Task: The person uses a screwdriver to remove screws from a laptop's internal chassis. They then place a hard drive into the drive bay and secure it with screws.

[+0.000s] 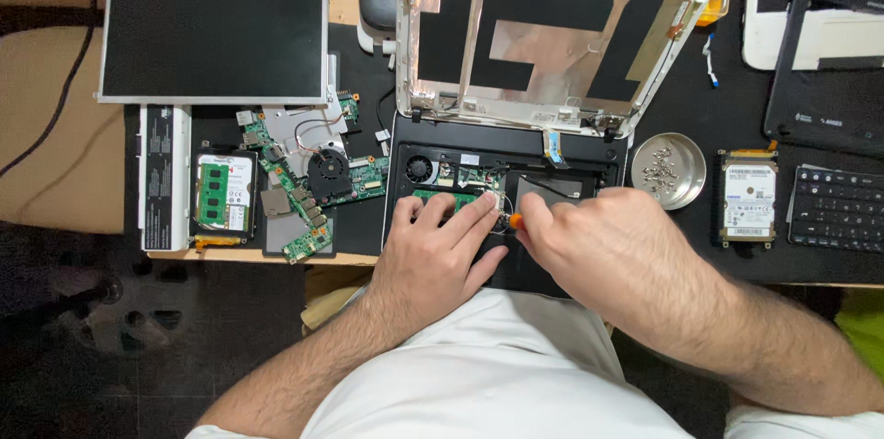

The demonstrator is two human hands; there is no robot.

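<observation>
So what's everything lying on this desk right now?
laptop base: 1, black, centre, opened up
lid shell: 1, white with foil, behind base
screen panel: 1, dark, upper left
circuit board with fan: 1, green, left of base
metal dish: 1, silver, holding screws, right of base
hard drive: 1, silver, right of dish
keyboard: 1, black, far right
screwdriver: 1, orange handle, right hand
left hand: resting on base
right hand: gripping screwdriver
</observation>
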